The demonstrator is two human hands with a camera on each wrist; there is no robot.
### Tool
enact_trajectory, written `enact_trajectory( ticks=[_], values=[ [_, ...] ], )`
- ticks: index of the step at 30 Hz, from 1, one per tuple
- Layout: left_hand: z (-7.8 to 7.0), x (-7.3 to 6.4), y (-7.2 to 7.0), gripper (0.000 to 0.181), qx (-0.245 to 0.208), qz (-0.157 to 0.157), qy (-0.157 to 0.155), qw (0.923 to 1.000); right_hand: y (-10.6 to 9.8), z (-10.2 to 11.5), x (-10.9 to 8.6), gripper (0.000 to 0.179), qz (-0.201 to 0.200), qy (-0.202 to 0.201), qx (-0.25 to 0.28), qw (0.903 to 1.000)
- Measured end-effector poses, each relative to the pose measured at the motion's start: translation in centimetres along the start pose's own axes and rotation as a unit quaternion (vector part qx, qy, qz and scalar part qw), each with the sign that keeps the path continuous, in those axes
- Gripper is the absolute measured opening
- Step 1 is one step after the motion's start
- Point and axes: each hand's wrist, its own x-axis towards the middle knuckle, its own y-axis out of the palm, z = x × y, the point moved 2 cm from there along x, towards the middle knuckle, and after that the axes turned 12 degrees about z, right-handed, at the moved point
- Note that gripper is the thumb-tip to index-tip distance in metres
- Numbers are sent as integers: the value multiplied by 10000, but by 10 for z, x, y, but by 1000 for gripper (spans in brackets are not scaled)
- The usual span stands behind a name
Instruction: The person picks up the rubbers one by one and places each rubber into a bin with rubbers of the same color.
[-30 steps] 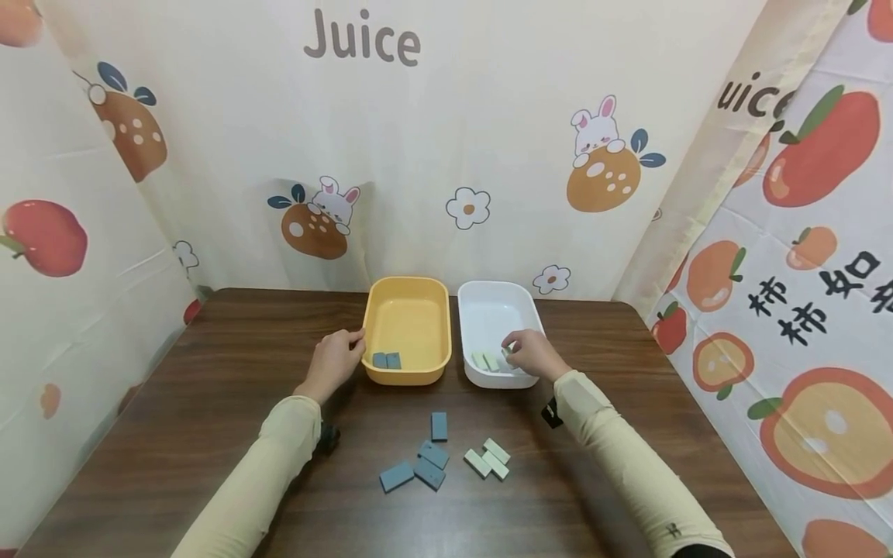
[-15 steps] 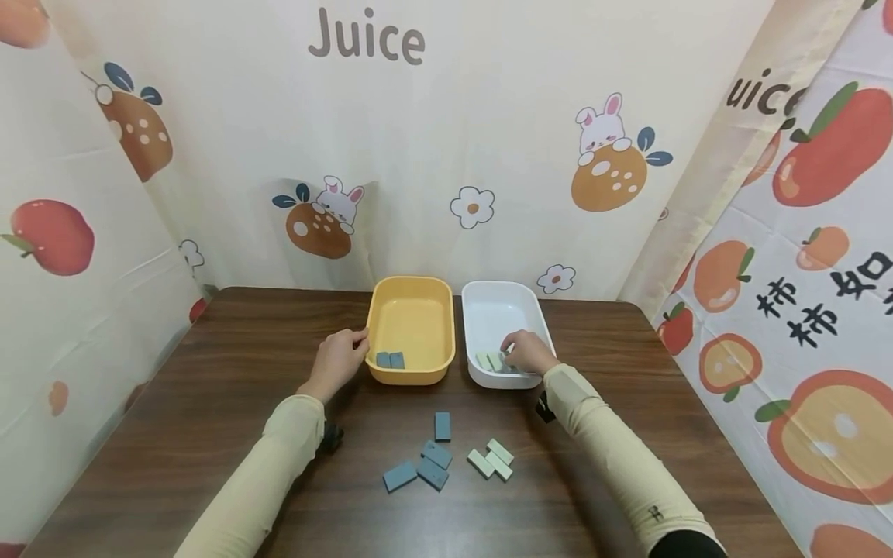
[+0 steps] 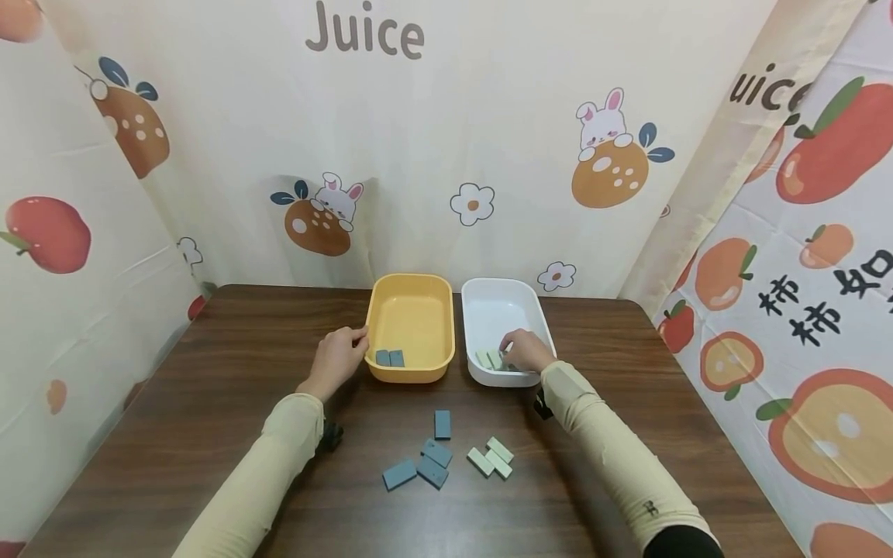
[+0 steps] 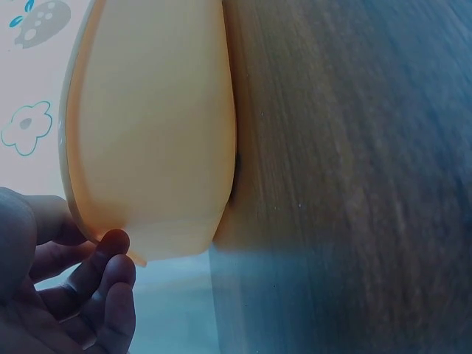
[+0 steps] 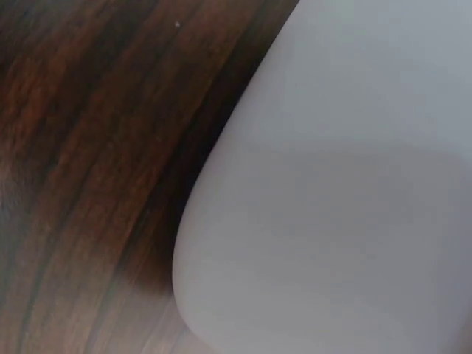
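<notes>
My left hand point(image 3: 338, 358) pinches the left rim of a yellow tray point(image 3: 410, 310). In the left wrist view, thumb and fingers point(image 4: 114, 243) stand on either side of that rim. Two blue-grey rectangular blocks point(image 3: 389, 358) lie at the tray's near end. To the right stands a white tray point(image 3: 498, 306), with my right hand point(image 3: 528, 350) reaching over its right wall, fingers low inside. The fingers pinch a light green block, mostly hidden by the hand, beside two light green blocks point(image 3: 489, 359). The right wrist view shows only the white tray's outer wall point(image 5: 317, 221) and wood.
Several blue-grey blocks point(image 3: 434, 457) lie on the brown wooden table point(image 3: 335, 496) in front of the trays. Right of them are three light green blocks point(image 3: 491, 459) lying close together. A printed curtain point(image 3: 418, 139) hangs behind the table.
My right hand has lowered the light green block into the white tray's near end, beside the other two, and has stayed there. The left hand keeps its hold on the yellow rim.
</notes>
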Motion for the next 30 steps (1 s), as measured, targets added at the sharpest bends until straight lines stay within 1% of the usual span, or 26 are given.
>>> enact_trajectory(
  ticks=[5, 9, 16, 30],
  values=[
    [-1, 0, -1, 37, -45, 26, 7, 10000, -3, 1, -2, 21, 15, 67, 66, 10000],
    [0, 0, -1, 37, -14, -4, 43, 10000, -6, 3, -5, 22, -81, 19, 79, 9999],
    [0, 0, -2, 37, -20, -17, 47, 10000, -10, 3, -13, 21, -443, -273, 66, 9986],
    [1, 1, 0, 38, -84, 38, 40, 9999, -21, -4, -37, 22, -1130, -251, 302, 9928]
  ],
)
